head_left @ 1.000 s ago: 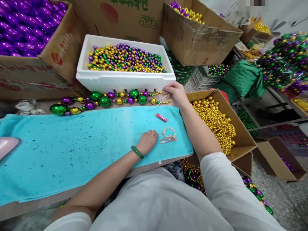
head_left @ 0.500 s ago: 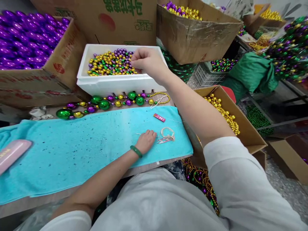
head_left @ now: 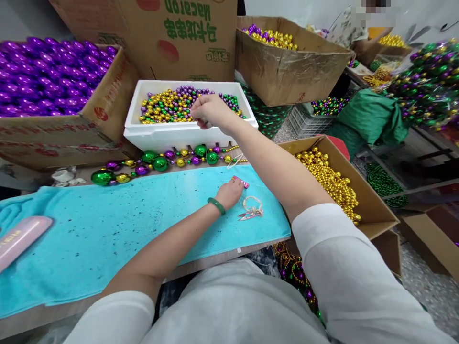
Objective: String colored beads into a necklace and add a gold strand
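My right hand (head_left: 211, 111) hovers over the front rim of the white foam box (head_left: 163, 136) full of gold, green and purple beads, fingers curled in a pinch; what they hold is too small to see. My left hand (head_left: 230, 192), with a green bangle at the wrist, rests closed on the turquoise towel (head_left: 107, 229) beside a small pink-red packet (head_left: 240, 181). A small pair of snips with a thread loop (head_left: 251, 210) lies just right of it. A strand of large green, purple and gold beads (head_left: 158, 162) lies along the towel's far edge.
A carton of purple beads (head_left: 43, 71) stands at the left, and a brown carton of gold and purple beads (head_left: 287, 57) at the back right. An open box of gold beads (head_left: 330, 177) sits at my right. A pink case (head_left: 17, 239) lies on the towel's left end.
My right hand went from the strand's right end up to the foam box and now sits lower at its front rim. My left hand slid forward to the pink-red packet.
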The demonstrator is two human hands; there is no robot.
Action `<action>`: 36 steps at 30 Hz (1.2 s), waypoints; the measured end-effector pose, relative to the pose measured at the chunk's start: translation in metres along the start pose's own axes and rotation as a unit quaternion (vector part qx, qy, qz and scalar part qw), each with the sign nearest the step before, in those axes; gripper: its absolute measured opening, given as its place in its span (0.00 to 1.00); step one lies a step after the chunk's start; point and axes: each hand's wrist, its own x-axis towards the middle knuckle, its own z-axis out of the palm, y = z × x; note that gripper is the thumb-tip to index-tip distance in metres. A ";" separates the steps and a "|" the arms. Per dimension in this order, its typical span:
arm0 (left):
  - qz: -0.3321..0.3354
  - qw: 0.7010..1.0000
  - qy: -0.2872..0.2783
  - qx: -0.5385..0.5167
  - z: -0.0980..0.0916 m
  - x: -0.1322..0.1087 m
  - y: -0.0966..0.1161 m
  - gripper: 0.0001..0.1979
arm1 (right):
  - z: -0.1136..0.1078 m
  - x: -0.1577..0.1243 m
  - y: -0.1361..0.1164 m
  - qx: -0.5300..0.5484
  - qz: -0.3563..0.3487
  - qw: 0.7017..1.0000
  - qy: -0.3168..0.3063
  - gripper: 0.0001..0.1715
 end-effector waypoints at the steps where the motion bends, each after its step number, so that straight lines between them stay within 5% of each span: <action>1: 0.007 1.000 -0.003 0.000 0.002 0.008 0.001 0.15 | 0.000 -0.002 0.002 0.008 0.005 1.000 -0.003 0.13; 8: 0.043 0.999 -0.013 0.012 0.022 0.035 0.004 0.16 | -0.010 -0.008 0.005 0.019 -0.003 1.000 0.011 0.12; 15: 0.089 0.996 -0.006 0.025 0.023 0.015 -0.003 0.17 | -0.036 -0.007 0.008 0.020 -0.042 0.992 0.120 0.12; 21: 0.095 0.995 -0.013 0.016 0.005 -0.015 -0.020 0.16 | -0.090 -0.002 -0.001 0.070 -0.068 0.959 0.265 0.11; 26: -0.020 0.994 0.077 -0.072 -0.028 -0.041 -0.025 0.18 | -0.123 -0.022 -0.009 0.108 -0.064 0.946 0.300 0.10; 30: -0.046 0.910 0.217 -0.349 -0.066 -0.070 -0.022 0.18 | -0.137 -0.035 -0.011 0.105 -0.084 0.936 0.325 0.09; 36: -0.106 0.672 0.291 -0.673 -0.103 -0.112 -0.019 0.07 | -0.124 -0.059 0.006 0.041 -0.126 0.929 0.346 0.09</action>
